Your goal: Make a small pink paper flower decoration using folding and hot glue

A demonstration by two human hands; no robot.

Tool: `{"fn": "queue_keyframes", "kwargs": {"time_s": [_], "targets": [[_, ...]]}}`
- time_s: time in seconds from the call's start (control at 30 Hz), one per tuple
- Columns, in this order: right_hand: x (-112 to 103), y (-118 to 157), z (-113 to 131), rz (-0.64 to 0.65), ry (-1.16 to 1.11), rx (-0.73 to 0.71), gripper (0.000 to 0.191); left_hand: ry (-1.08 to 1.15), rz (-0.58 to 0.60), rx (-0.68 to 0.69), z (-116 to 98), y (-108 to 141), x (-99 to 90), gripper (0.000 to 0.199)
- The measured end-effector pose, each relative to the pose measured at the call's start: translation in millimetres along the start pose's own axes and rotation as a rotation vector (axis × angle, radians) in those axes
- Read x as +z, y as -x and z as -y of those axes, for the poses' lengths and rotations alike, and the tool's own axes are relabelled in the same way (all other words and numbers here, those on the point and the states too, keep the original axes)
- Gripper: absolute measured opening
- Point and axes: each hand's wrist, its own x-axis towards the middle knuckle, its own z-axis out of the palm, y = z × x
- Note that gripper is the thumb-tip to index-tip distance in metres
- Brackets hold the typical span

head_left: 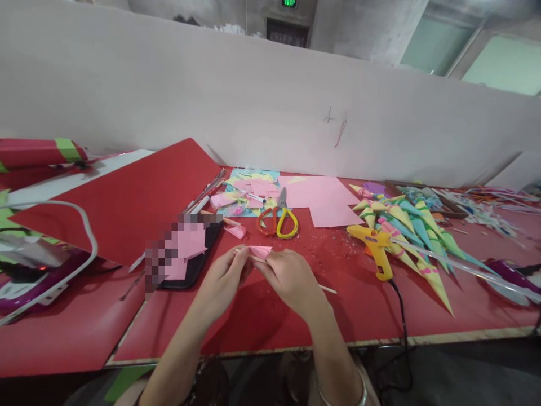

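Observation:
A small folded piece of pink paper [260, 251] is pinched between my two hands over the near part of the table. My left hand [226, 273] is closed on its left side, thumb on top. Closed around the other side, my right hand [291, 276] also grips a thin pale wooden stick [328, 289], whose end sticks out to the right beneath the wrist. The fingers hide much of both. Just beyond the hands lie scissors [279, 221] with one red and one yellow handle, and a small pink paper curl [235, 231].
To the right, a yellow glue gun [378, 248] with a trailing cord lies by several paper cones [416, 225]. Pink sheets [316, 197] and paper scraps [253, 189] lie behind. At left are pink squares [188, 248] on a black tray [207, 254], and a large red sheet [139, 197].

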Motion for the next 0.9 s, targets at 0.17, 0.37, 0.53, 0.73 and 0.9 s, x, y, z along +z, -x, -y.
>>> {"fn": "queue_keyframes", "kwargs": {"time_s": [0.17,0.37,0.53,0.73,0.9], "targets": [[-1.9,0.7,1.6,0.030,-0.026,-0.013,0.042,0.067,-0.023,-0.016,-1.7,1.9,0.8,0.039],[-3.8,4.3,-0.2,-0.079,-0.090,-0.001,0.036,0.050,-0.005,0.020,1.8,1.7,0.4,0.039],[-1.1,3.9,-1.8,-0.138,-0.061,0.014,0.032,0.040,0.002,0.023,6.1,-1.3,1.9,0.037],[1.9,-1.0,-0.5,-0.072,-0.046,-0.027,0.032,0.054,-0.042,-0.002,7.6,-4.0,2.6,0.034],[3.3,-1.7,-1.1,-0.065,-0.068,-0.043,0.038,0.002,-0.019,0.008,4.5,-3.9,0.8,0.037]]}}
